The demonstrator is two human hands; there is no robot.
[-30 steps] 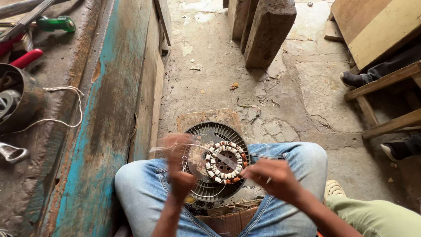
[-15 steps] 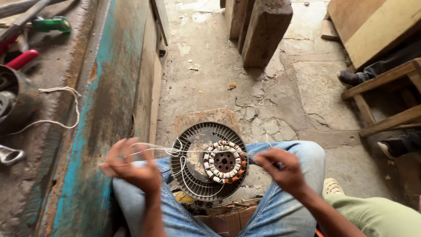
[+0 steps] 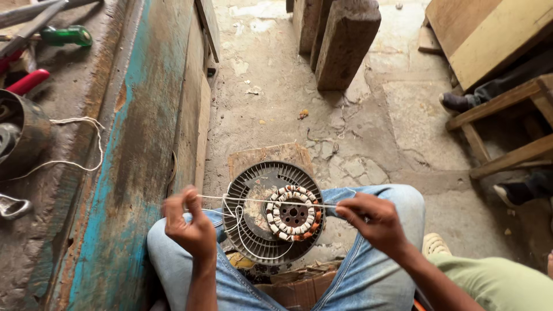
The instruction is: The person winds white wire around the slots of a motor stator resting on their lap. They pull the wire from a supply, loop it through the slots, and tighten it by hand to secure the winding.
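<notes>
A round dark fan motor housing rests between my knees, with a ring of copper coils wrapped in white lacing at its centre. A white string runs taut across the housing from one hand to the other, and a slack loop of it hangs over the ribs. My left hand pinches the string's left end above my left knee. My right hand pinches the right end over my right knee.
A worn blue-painted workbench stands at left, bearing a metal can, loose white string, a red-handled tool and a green-handled tool. Wooden blocks and wooden furniture stand on the concrete floor; shoes lie beneath.
My left hand has moved in from the far left toward my left knee, still pulling the string. The right hand has stayed near my right knee, and the string is stretched straight.
</notes>
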